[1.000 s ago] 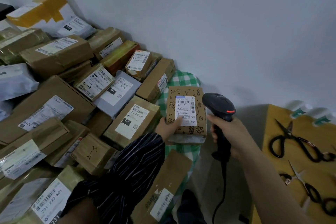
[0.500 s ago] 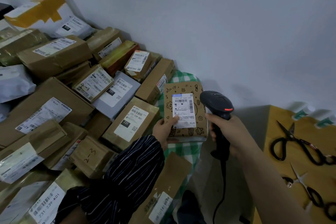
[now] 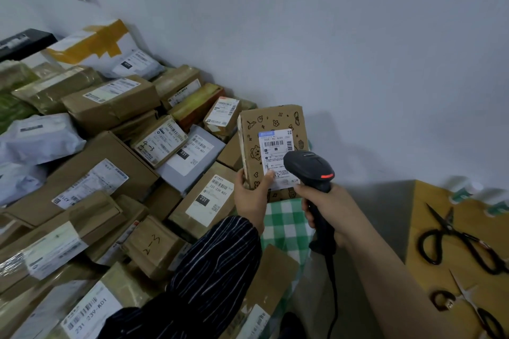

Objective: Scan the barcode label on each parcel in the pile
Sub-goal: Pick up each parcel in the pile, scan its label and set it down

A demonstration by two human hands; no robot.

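**Scanning the doodle-printed parcel held upright against the wall**

From the head view, we judge that this step is the scan itself. Our left hand (image 3: 252,198) lifts the doodle-printed parcel (image 3: 275,121) so that its white label (image 3: 275,146) faces us. Our right hand (image 3: 330,209) raises the black scanner (image 3: 308,168) just in front of the parcel's lower right part.

To do it well, we should draw the scanner back from the parcel. Its head covers the label's lower right, and the barcode sits higher, near the label's top. Tilting the parcel's face squarely toward the scanner's window and holding both steady should help.

The left thumb (image 3: 268,177) lies flat on the label's lower left corner, below the barcode, so it blocks no bars. The other left fingers are behind the parcel, and we cannot tell how they lie. The right fingers curl round the scanner's handle, below and to the right of the parcel; the trigger finger is hidden.

The pile (image 3: 110,162) lies left of the parcel, many labels up. A green checked cloth (image 3: 286,217) shows just beneath the parcel, and black scissors (image 3: 454,239) lie well apart to its right.
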